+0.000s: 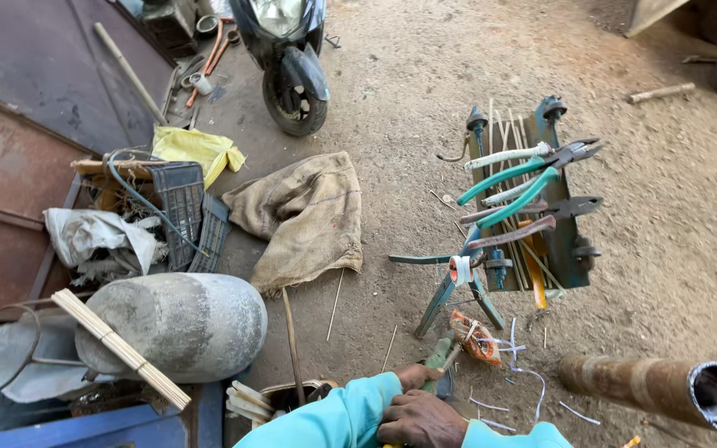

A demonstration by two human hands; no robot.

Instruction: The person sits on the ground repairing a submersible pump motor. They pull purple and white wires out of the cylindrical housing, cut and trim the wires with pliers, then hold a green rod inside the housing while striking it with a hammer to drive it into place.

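Green-handled tool [440, 357] gripped by both hands [419, 419] near orange packet [475, 336].

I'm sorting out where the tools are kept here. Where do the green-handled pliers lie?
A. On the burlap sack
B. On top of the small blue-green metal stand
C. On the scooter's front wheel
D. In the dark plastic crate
B: the green-handled pliers lie across the blue-green metal stand, beside other pliers, well right of the burlap sack.

A green-handled tool [439, 358] points away from the person, angled up and to the right, low over the dirt, with its near end gripped in hand.
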